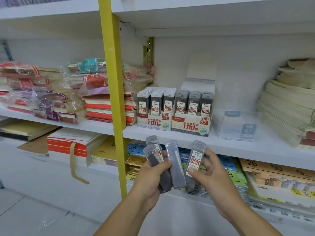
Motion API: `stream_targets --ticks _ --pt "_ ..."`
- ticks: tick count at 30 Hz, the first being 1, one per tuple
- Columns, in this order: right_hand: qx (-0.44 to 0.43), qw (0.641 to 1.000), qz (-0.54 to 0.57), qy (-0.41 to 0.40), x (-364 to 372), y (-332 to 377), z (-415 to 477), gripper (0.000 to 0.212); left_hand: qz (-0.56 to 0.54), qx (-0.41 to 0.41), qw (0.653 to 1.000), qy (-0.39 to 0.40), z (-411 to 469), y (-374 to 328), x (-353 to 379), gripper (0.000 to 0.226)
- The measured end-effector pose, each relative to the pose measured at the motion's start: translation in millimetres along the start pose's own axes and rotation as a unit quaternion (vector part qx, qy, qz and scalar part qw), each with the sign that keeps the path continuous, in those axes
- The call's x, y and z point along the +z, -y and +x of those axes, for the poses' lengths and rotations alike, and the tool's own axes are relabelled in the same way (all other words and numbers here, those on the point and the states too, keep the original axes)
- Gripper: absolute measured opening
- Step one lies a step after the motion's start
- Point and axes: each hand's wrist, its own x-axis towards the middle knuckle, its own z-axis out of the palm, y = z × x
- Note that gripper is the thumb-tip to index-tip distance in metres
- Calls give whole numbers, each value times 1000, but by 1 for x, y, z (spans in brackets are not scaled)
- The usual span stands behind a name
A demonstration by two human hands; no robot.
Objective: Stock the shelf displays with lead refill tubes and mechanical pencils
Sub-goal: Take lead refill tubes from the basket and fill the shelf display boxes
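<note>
Person's left hand [150, 181] grips a bunch of lead refill tubes [154, 155], fanned out, fingers wrapped round the lower ends and thumb across the front. The right hand [213, 178] pinches a single tube [195, 159] between thumb and fingers, label out, reading 0.7 HB. Both hands are held in front of the shelf [170, 135], just below its front edge, not touching it.

On the shelf the 0.5 display box [154, 122] and the 0.7 display box [190, 125] sit side by side, touching, and both rows look full of upright tubes. A pale display box [237, 127] marked HB 0.7 stands just right of them; its contents can't be made out. Stacked notebooks [105, 106] lie left of the boxes, past the yellow upright [114, 99]. No mechanical pencils are visible.

Step, as judged: sorting or peeling one tube off the bunch before placing it. Next move likely needs matching 0.7 to a 0.7 slot, lifting above the shelf edge and sliding the tube in upright, label front. The red 0.7 box looks packed, so the pale box is the probable target.
</note>
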Motion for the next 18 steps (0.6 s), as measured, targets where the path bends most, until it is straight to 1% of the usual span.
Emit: stream_targets --ticks 2,3,4,5,8,10,11,14,18 --pt "-24 1000 3 12 2 9 1 83 -4 7 1000 5 -1 -7 1 20" --pt "-39 999 -5 15 0 15 4 92 -6 12 1000 6 -1 -12 2 19" --pt "-58 998 -22 14 -1 25 7 93 -8 20 1000 8 0 -19 3 18" --pt "-81 996 -45 7 -4 38 10 88 -11 31 999 10 2 -27 4 16" --pt "-164 981 -102 -31 -21 89 30 55 -7 67 998 14 7 -52 10 17" --pt "-218 964 -137 -64 -35 126 51 42 0 93 995 24 12 -65 14 14" --pt "-239 952 -169 -83 -41 143 63 40 1 103 994 27 13 -69 16 14" --pt "-285 907 -288 -116 -55 172 95 41 12 126 991 31 18 -74 18 16" --pt "-270 860 -424 -87 -60 172 125 35 7 127 992 22 23 -72 19 17"
